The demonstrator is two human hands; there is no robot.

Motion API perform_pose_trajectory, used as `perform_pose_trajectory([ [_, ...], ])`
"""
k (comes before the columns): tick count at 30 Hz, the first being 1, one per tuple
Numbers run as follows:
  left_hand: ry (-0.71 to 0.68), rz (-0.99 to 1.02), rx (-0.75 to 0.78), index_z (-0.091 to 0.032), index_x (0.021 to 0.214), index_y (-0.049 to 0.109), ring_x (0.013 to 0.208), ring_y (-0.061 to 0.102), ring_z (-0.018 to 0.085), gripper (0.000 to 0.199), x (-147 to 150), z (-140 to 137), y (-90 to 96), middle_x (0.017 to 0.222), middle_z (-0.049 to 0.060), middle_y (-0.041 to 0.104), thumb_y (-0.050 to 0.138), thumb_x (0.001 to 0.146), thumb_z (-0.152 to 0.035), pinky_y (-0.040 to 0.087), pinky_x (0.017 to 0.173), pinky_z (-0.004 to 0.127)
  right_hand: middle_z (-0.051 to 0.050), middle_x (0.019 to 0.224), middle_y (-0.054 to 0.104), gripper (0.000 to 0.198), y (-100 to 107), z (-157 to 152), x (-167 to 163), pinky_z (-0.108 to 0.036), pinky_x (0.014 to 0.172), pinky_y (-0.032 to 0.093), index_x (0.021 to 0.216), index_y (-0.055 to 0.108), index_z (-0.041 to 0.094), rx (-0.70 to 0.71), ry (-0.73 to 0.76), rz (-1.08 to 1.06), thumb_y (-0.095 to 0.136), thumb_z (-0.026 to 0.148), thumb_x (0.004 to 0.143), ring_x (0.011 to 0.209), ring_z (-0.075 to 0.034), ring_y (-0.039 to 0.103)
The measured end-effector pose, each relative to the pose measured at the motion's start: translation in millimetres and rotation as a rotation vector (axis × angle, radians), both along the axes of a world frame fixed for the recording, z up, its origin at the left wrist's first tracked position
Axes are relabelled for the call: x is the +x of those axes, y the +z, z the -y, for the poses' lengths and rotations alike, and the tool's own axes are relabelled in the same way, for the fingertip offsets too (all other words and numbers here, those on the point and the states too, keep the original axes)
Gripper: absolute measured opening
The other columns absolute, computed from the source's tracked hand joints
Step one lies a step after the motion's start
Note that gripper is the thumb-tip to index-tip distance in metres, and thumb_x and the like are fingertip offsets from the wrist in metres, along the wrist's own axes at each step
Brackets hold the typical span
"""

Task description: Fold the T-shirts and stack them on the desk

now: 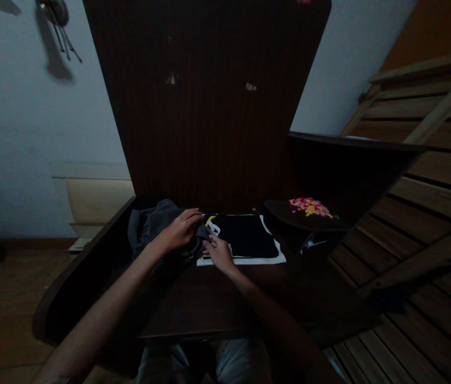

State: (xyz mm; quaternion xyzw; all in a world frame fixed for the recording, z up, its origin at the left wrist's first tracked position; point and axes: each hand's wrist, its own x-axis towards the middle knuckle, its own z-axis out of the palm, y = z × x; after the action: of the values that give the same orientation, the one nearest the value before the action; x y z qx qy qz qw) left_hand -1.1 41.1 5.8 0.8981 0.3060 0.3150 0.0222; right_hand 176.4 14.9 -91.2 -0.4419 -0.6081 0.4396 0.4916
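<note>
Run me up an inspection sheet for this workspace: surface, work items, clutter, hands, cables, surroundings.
Surface: dark brown wooden desk; tall upright panel behind it, with pale scuffed patches.
Work items: crumpled dark grey cloth beside a flat, black, white-edged rectangular piece, material unclear.
Clutter: heap of small pink, red and yellow pieces on the dark curved shelf at right; small whitish object below it, too blurred to identify.
Hands: left hand on the cloth; right hand at its near right edge; grip unclear.
Cables: nothing seen.
Surroundings: pale wall, slatted wooden structure at right, dim light.
</note>
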Motion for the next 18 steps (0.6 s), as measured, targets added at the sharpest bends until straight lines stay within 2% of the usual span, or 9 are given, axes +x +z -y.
perform_pose_trajectory([
  [4,0.084,-0.031,-0.004,-0.017,0.139,0.046,0.136,0.038,0.024,0.074,-13.7,-5.0,-18.7,0.142,0.013,0.048,0.043,0.067,0.000,0.037,0.111,0.047,-0.003,0.080,0.065,0.036,4.7,-11.5,5.0,-0.034,0.068,0.053,0.086,0.064,0.021,0.004,-0.049,-0.124,0.061,0.056,0.075,0.077,-0.020,0.063],
  [8,0.261,-0.052,-0.045,-0.014,0.141,0.044,0.123,0.047,0.029,0.074,-18.9,-7.5,-19.5,0.136,0.015,0.054,0.046,0.068,-0.006,0.040,0.103,0.051,-0.003,0.078,0.064,0.043,17.5,-13.5,12.8,-0.032,0.067,0.053,0.083,0.061,0.020,-0.006,-0.030,-0.255,0.066,0.061,0.070,0.074,-0.019,0.063],
  [10,0.347,-0.070,-0.107,-0.016,0.131,0.054,0.116,0.051,0.031,0.059,-21.5,-11.1,-13.7,0.126,0.014,0.062,0.048,0.072,-0.014,0.041,0.099,0.051,-0.003,0.078,0.064,0.046,22.6,-13.1,16.1,-0.030,0.066,0.053,0.085,0.060,0.020,-0.023,-0.043,-0.325,0.067,0.062,0.068,0.074,-0.018,0.063],
  [13,0.347,-0.085,-0.248,-0.020,0.098,0.067,0.102,0.059,0.029,0.030,-25.4,-15.7,-4.0,0.101,0.011,0.071,0.043,0.079,-0.024,0.043,0.093,0.046,-0.003,0.082,0.064,0.045,27.0,-14.4,18.3,-0.029,0.063,0.054,0.086,0.057,0.021,-0.067,-0.053,-0.446,0.070,0.061,0.067,0.075,-0.018,0.063],
  [15,0.310,-0.021,-0.315,-0.020,0.086,0.064,0.092,0.062,0.026,0.026,-26.1,-15.7,0.8,0.090,0.009,0.070,0.039,0.082,-0.027,0.045,0.088,0.041,-0.004,0.084,0.064,0.042,27.2,-16.3,16.7,-0.029,0.061,0.054,0.085,0.055,0.023,-0.102,-0.067,-0.515,0.069,0.059,0.069,0.076,-0.018,0.062],
  [18,0.262,0.181,-0.369,-0.021,0.084,0.058,0.082,0.061,0.022,0.025,-22.4,-11.9,4.7,0.085,0.005,0.066,0.035,0.084,-0.031,0.047,0.083,0.034,-0.004,0.086,0.064,0.038,22.1,-16.6,8.5,-0.030,0.063,0.055,0.083,0.054,0.023,-0.153,-0.129,-0.573,0.067,0.057,0.072,0.078,-0.018,0.063],
])
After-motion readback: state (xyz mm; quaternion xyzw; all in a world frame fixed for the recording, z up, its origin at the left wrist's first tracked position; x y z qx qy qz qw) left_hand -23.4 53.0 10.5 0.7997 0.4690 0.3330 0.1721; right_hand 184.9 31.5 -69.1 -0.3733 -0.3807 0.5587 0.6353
